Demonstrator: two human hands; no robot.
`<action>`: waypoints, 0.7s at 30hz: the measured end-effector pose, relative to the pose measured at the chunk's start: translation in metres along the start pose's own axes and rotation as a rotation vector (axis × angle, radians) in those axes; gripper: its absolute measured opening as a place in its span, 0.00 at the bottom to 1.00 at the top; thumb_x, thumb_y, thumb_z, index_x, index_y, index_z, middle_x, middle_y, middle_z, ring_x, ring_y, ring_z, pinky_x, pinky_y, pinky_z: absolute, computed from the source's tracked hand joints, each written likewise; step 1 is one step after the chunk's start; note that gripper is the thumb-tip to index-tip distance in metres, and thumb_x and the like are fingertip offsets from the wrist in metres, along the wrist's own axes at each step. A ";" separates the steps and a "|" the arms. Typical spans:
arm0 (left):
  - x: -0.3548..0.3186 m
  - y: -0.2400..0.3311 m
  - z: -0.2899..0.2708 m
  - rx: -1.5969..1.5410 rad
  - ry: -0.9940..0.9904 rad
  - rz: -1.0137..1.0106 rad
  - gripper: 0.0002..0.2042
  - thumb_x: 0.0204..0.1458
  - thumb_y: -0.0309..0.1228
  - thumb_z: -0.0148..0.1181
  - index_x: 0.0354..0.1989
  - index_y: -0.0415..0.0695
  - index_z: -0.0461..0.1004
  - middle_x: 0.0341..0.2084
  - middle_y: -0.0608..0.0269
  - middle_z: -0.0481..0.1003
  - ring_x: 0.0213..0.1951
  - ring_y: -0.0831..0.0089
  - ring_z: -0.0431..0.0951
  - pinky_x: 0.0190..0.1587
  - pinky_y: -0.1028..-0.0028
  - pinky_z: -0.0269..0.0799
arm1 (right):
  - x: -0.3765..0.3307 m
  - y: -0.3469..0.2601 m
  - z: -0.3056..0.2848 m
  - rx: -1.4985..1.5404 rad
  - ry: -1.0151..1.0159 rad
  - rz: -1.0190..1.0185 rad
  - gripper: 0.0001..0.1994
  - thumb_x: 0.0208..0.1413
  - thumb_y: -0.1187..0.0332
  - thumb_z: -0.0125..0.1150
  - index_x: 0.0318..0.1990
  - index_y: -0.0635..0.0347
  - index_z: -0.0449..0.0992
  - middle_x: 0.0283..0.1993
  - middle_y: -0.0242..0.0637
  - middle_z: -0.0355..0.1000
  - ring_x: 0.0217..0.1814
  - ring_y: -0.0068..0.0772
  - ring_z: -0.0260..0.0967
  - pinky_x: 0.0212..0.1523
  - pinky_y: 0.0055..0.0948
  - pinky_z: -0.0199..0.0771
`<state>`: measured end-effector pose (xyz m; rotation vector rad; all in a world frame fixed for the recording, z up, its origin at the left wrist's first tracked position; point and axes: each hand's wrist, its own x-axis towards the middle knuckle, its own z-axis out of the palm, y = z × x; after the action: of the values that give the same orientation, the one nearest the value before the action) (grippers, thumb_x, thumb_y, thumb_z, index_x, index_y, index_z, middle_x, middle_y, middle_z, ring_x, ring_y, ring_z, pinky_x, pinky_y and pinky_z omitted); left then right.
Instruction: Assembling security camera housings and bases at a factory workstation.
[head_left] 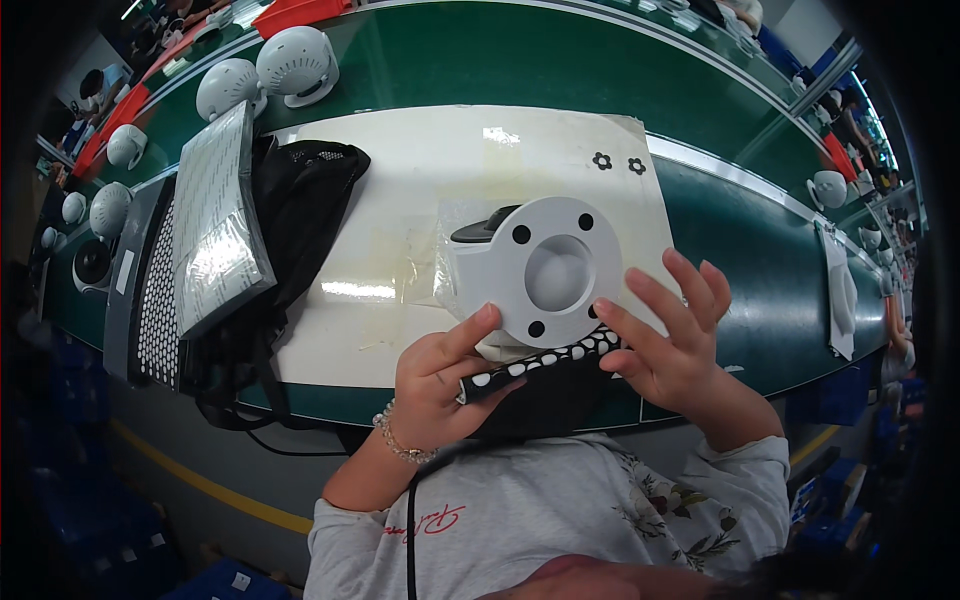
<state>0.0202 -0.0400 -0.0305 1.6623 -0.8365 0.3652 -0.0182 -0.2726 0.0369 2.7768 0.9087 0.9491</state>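
White base (510, 275) faced upward; left hand (432, 388) gripped a dotted sheet (545, 362) with bent fingers, right hand (688, 362) had fingers spread.

The right hand (688, 350) partly covers one black dot (592, 312) on the white base (520, 290); the base's reverse is hidden. The silver packet (218, 230) hides part of the black bag (318, 185). The top edge cuts off the red tray (295, 15); the lower edge, the shirt (550, 490). Background people (103, 90) appear indistinct.

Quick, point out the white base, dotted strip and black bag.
White base (558, 275): head view, central recess.
Dotted strip (549, 361): head view, dotted face.
Black bag (305, 200): head view, upper fabric.
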 end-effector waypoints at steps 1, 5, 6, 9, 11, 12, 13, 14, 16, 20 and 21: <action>0.000 0.001 0.000 0.004 -0.004 -0.011 0.12 0.25 0.21 0.67 0.22 0.38 0.72 0.49 0.55 0.67 0.25 0.69 0.72 0.27 0.75 0.68 | -0.001 0.001 0.006 0.001 0.000 0.001 0.20 0.51 0.49 0.49 0.42 0.54 0.72 0.53 0.43 0.60 0.59 0.46 0.52 0.56 0.42 0.47; -0.001 -0.002 0.000 0.015 -0.014 -0.007 0.12 0.25 0.21 0.67 0.20 0.38 0.70 0.49 0.54 0.67 0.25 0.68 0.73 0.27 0.75 0.68 | 0.009 0.007 0.025 1.219 -0.020 0.733 0.25 0.48 0.58 0.57 0.51 0.61 0.63 0.49 0.40 0.63 0.53 0.34 0.58 0.52 0.32 0.56; -0.002 -0.001 0.000 0.022 -0.010 0.000 0.12 0.26 0.21 0.67 0.20 0.39 0.70 0.48 0.53 0.67 0.25 0.68 0.73 0.27 0.75 0.69 | 0.018 0.007 0.023 1.780 -0.197 0.989 0.24 0.48 0.64 0.59 0.52 0.63 0.61 0.46 0.38 0.65 0.51 0.29 0.59 0.49 0.28 0.60; -0.002 -0.002 -0.002 0.027 0.003 0.020 0.12 0.26 0.22 0.67 0.20 0.39 0.69 0.47 0.53 0.68 0.26 0.68 0.74 0.28 0.75 0.69 | 0.035 0.012 0.016 1.792 -0.377 1.000 0.22 0.47 0.66 0.59 0.48 0.66 0.63 0.44 0.36 0.67 0.45 0.23 0.63 0.46 0.23 0.64; 0.000 -0.004 -0.006 0.033 -0.013 0.074 0.13 0.27 0.22 0.67 0.21 0.39 0.68 0.46 0.50 0.68 0.26 0.69 0.75 0.27 0.75 0.69 | 0.037 0.019 0.019 1.771 -0.410 0.951 0.22 0.47 0.66 0.59 0.48 0.66 0.63 0.43 0.37 0.67 0.44 0.24 0.65 0.46 0.23 0.65; 0.001 -0.004 -0.009 0.044 -0.005 0.078 0.13 0.27 0.22 0.67 0.21 0.39 0.68 0.46 0.50 0.68 0.26 0.69 0.75 0.27 0.75 0.69 | 0.035 0.025 0.023 1.775 -0.285 0.985 0.23 0.45 0.65 0.60 0.48 0.66 0.64 0.41 0.36 0.68 0.42 0.24 0.66 0.44 0.23 0.66; 0.001 -0.003 -0.012 0.043 -0.009 0.050 0.13 0.27 0.22 0.67 0.20 0.39 0.67 0.46 0.48 0.68 0.25 0.69 0.75 0.27 0.75 0.70 | 0.033 0.031 0.026 1.777 -0.160 1.015 0.24 0.43 0.64 0.61 0.47 0.66 0.64 0.39 0.36 0.68 0.40 0.24 0.67 0.42 0.23 0.67; -0.001 -0.004 -0.017 0.043 -0.014 0.018 0.13 0.28 0.22 0.67 0.20 0.39 0.67 0.46 0.47 0.68 0.25 0.69 0.75 0.27 0.76 0.70 | 0.038 0.041 0.026 1.818 -0.046 0.994 0.22 0.43 0.66 0.60 0.45 0.66 0.64 0.37 0.36 0.68 0.39 0.25 0.67 0.42 0.24 0.68; -0.006 -0.007 -0.027 0.034 0.019 -0.019 0.13 0.29 0.21 0.67 0.22 0.38 0.68 0.47 0.46 0.67 0.25 0.70 0.76 0.27 0.76 0.71 | 0.052 0.061 0.031 1.743 0.171 1.075 0.18 0.46 0.69 0.55 0.45 0.66 0.63 0.35 0.36 0.67 0.38 0.24 0.67 0.41 0.24 0.69; -0.009 -0.005 -0.038 0.057 0.002 -0.090 0.11 0.30 0.21 0.66 0.22 0.37 0.69 0.47 0.48 0.68 0.25 0.71 0.76 0.28 0.76 0.71 | 0.066 0.136 0.109 0.585 0.221 0.812 0.12 0.49 0.72 0.51 0.42 0.63 0.66 0.35 0.37 0.66 0.35 0.30 0.66 0.38 0.28 0.66; -0.009 -0.004 -0.038 0.032 -0.008 -0.135 0.10 0.31 0.20 0.66 0.21 0.37 0.70 0.46 0.49 0.68 0.26 0.71 0.76 0.29 0.76 0.71 | 0.069 0.155 0.129 0.203 0.223 0.718 0.11 0.49 0.72 0.51 0.41 0.62 0.67 0.35 0.37 0.66 0.35 0.33 0.66 0.38 0.30 0.65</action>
<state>0.0237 -0.0009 -0.0286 1.7408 -0.7228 0.2799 0.1797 -0.3465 0.0078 3.2820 -0.0304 1.3247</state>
